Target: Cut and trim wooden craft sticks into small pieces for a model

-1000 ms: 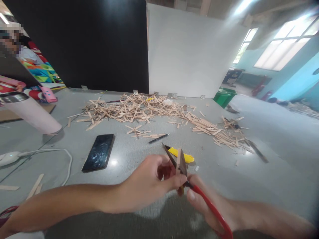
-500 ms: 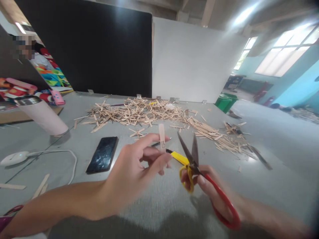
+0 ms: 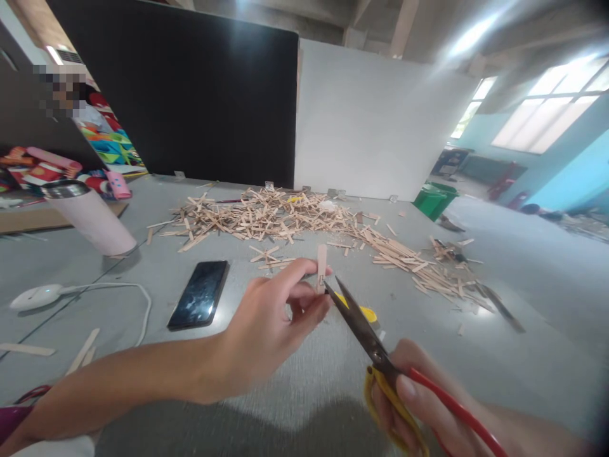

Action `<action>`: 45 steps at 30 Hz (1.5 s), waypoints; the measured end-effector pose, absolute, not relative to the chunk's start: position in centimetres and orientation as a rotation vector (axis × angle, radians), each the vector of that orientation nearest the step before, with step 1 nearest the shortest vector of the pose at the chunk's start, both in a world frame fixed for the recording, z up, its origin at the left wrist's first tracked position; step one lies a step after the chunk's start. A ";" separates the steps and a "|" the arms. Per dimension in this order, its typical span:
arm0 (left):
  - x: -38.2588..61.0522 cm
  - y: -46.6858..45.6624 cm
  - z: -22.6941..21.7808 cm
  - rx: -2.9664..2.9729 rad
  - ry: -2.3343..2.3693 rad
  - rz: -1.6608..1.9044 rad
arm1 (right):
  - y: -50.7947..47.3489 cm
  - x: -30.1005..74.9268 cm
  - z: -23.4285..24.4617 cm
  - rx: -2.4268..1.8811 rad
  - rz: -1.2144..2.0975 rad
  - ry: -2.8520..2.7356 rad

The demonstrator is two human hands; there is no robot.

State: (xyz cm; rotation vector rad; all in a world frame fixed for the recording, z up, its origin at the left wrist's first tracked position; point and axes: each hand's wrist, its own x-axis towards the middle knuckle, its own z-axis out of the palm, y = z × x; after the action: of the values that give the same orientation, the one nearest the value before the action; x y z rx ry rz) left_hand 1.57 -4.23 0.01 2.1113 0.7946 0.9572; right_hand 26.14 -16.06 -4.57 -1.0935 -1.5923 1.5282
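Between the thumb and fingers of my left hand [image 3: 266, 324] a short flat wooden stick [image 3: 322, 260] stands upright, with small dark marks near its lower end. My right hand [image 3: 419, 387] grips scissors [image 3: 364, 333] by their red and yellow handles. The blades are slightly apart, and their tips reach close to the marked lower part of the stick; whether they touch it I cannot tell. Behind the blades a yellow utility knife [image 3: 367, 313] lies on the table, partly hidden by the scissors and my left hand.
A heap of wooden sticks [image 3: 257, 216] spreads along the back of the table [image 3: 295, 419], below black and white panels. At left are a phone [image 3: 200, 295], a pink bottle [image 3: 95, 219] and a white cable [image 3: 147, 304]. A green bin [image 3: 434, 202] stands beyond at right.
The scissors have swung so their blades point up-left toward the stick, and the blades have closed to a narrow gap. The right hand has moved lower and to the right. My left hand still holds the stick.
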 end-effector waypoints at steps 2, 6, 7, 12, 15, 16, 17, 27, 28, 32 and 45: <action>1.7 -4.4 0.0 2.123 0.792 0.996 | -15.9 26.3 -4.8 -1.130 1.532 -1.603; 1.9 -4.4 -0.2 2.179 0.814 1.050 | -15.9 26.5 -5.0 -1.185 1.584 -1.602; 1.9 -4.3 -0.3 2.198 0.819 1.063 | -15.8 26.5 -5.1 -1.199 1.594 -1.593; 1.9 -4.1 -0.7 2.268 0.802 1.089 | -15.8 25.9 -4.9 -1.295 1.553 -1.567; 2.1 -4.0 -1.0 2.303 0.796 1.109 | -15.8 25.4 -4.4 -1.368 1.498 -1.585; 2.1 -3.9 -1.1 2.318 0.790 1.123 | -15.9 25.4 -4.3 -1.388 1.480 -1.594; 2.1 -3.9 -1.3 2.335 0.784 1.142 | -15.9 25.4 -4.3 -1.404 1.466 -1.602; 2.4 -3.5 -2.5 2.479 0.782 1.247 | -16.1 25.8 -5.0 -1.488 1.401 -1.605; 2.4 -3.5 -2.5 2.471 0.774 1.247 | -15.9 25.7 -4.9 -1.493 1.385 -1.615; 2.1 -3.5 -2.2 2.419 0.769 1.148 | -15.1 24.8 -3.7 -1.428 1.324 -1.710; 0.1 -0.5 2.2 2.029 0.688 0.719 | -13.5 24.5 -4.1 -1.454 1.104 -1.848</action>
State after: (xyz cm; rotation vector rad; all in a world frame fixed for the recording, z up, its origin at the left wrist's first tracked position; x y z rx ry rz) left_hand 0.05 -0.49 2.16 2.0293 0.6883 0.7189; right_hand 24.48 -13.53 -4.10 -1.4544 -1.8484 1.1039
